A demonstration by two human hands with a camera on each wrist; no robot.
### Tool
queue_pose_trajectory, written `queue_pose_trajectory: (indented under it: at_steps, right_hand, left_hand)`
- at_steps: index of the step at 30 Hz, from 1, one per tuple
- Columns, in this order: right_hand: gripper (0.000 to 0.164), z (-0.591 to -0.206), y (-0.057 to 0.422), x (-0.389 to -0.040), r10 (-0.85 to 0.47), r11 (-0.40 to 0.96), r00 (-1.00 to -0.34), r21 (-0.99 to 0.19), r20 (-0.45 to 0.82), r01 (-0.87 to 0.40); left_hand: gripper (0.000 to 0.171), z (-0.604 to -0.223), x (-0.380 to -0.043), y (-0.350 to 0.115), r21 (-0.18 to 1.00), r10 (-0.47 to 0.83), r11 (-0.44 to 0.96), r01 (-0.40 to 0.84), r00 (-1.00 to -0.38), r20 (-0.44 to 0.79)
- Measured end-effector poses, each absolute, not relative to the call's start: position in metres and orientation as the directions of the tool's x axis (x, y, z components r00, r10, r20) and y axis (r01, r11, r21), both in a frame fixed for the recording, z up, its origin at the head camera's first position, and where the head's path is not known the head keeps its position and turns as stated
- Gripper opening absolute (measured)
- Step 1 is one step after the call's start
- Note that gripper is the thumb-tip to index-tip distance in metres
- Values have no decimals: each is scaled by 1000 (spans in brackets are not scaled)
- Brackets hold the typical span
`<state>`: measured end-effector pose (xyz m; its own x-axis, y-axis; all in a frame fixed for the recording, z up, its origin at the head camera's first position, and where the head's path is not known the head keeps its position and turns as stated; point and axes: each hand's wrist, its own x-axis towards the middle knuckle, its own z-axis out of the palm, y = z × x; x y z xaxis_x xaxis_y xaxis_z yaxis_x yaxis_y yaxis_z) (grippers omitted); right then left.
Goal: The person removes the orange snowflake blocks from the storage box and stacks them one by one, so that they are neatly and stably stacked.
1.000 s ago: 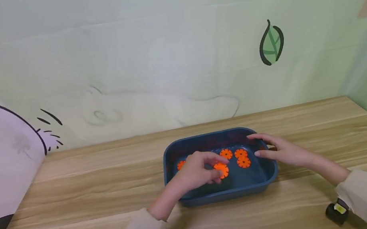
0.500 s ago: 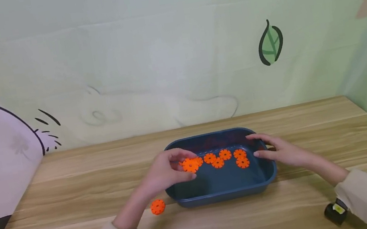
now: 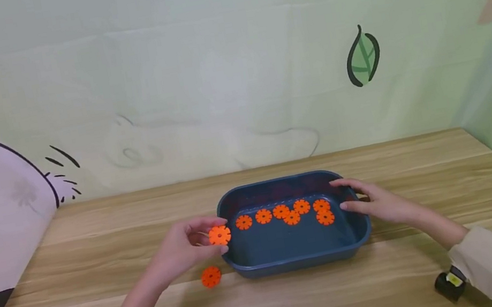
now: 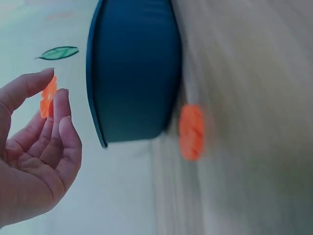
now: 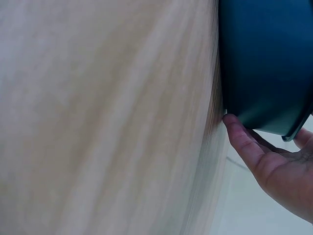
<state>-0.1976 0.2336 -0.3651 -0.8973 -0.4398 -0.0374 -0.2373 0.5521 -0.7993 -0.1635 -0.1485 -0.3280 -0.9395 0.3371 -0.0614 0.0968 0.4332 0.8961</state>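
Pinching an orange notched round disc (image 3: pixel 219 235): left hand (image 3: pixel 183 250); just right of it, a dark-blue rectangular tub (image 3: pixel 294 264) gripped by the right hand (image 3: pixel 380 201).

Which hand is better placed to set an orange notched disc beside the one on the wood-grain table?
Left, probably: the left hand pinches an orange notched disc near the loose disc on the wood-grain table. The right hand holds the opposite end of the dark-blue rectangular plastic bin.

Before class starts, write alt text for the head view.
Left hand pinches a notched orange disc near the left end of a blue tray; right hand holds its right end. Seven discs lie inside, another on the wood-grain table.
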Motion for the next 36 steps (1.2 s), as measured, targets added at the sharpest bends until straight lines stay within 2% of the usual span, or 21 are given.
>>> queue_pose_trajectory:
  at_steps: [7, 15, 25, 36]
  right_hand:
    - [51, -363, 233, -196, -448, 548, -893, -800, -32, -246]
    - [51, -362, 233, -196, -449, 542, -893, -804, -30, -245]
    - [50, -363, 233, -196, -450, 548, -893, -797, -25, -254]
    - [51, -362, 233, -196, -454, 548, -891, -797, -29, -253]
  left_hand:
    - [45, -340, -158, -171, 889, 320, 443, 114, -947, -38]
    - [44, -352, -154, -184, 882, 358, 445, 156, -934, -15]
    - [37, -363, -160, -185, 795, 448, 573, 199, -888, -100]
    - [33, -370, -168, -182, 708, 540, 629, 321, -835, -102]
